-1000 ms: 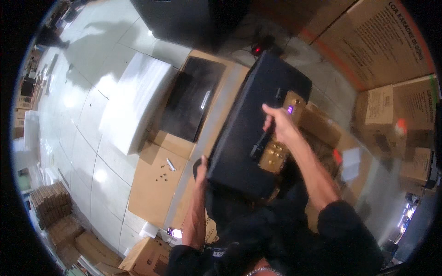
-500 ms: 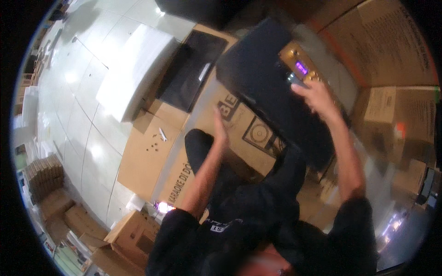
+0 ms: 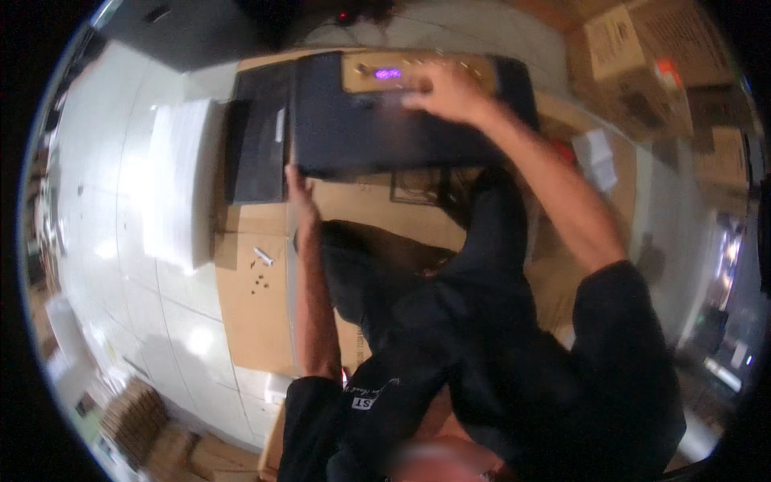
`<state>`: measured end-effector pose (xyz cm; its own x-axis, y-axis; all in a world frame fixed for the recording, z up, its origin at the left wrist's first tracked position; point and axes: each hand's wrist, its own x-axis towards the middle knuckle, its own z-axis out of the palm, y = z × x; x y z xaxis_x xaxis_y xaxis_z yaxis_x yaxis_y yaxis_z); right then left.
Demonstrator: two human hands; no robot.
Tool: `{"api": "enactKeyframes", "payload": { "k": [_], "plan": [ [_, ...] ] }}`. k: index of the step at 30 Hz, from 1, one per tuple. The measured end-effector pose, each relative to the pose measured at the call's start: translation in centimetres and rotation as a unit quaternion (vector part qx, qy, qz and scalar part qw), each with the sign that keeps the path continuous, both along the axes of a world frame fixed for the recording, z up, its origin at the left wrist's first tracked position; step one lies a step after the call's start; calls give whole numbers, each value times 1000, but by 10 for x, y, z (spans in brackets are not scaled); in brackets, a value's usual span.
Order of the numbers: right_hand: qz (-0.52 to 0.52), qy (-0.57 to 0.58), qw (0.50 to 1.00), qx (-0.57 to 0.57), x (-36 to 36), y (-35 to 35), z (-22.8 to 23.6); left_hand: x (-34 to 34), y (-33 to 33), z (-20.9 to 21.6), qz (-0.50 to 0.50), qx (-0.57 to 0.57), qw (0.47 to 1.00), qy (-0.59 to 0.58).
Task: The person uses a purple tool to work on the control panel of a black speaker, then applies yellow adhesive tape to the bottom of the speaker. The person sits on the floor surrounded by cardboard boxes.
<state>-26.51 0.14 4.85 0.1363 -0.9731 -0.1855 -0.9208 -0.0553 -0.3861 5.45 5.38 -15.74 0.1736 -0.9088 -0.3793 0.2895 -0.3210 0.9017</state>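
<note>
A black box-shaped speaker [image 3: 361, 132] lies across a flattened cardboard sheet [image 3: 257, 321]. Along its far edge runs a gold control panel [image 3: 353, 79] with knobs and a lit purple display [image 3: 388, 74]. My right hand [image 3: 454, 92] is over this panel, right of the display, thumb and fingers blurred. Whether it holds or touches anything cannot be made out. My left hand [image 3: 302, 199] is held edge-on near the speaker's near left corner, fingers stretched out and nothing in it. Beside the speaker on the left lies a dark flat panel [image 3: 253, 136] with a pale label.
A white foam block [image 3: 181, 181] stands on the tiled floor at left. A small white object [image 3: 263, 257] and several small dark screws or bits [image 3: 259, 281] lie on the cardboard. Cartons [image 3: 642, 56] stand far right; stacked cardboard [image 3: 132, 422] is at lower left.
My view has turned, so the speaker now lies crosswise. A small dark object at my right fingertips before cannot be made out now. My left hand stays outstretched.
</note>
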Motion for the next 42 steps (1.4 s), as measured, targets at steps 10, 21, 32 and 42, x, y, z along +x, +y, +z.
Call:
{"api": "enactKeyframes", "payload": {
  "k": [10, 21, 32, 42],
  "plan": [
    [-409, -112, 860, -283, -305, 272, -38, 105, -2, 35, -163, -159, 940, -255],
    [-658, 105, 704, 246, -201, 760, -350, -69, 62, -15, -153, -546, 760, -317],
    [-807, 130, 567, 97, -13, 759, -350, -367, 90, 148, -669, -574, 416, -223],
    [-989, 125, -38, 73, 78, 1067, -397, -425, 216, 142, -785, -504, 215, -290]
  ]
}}
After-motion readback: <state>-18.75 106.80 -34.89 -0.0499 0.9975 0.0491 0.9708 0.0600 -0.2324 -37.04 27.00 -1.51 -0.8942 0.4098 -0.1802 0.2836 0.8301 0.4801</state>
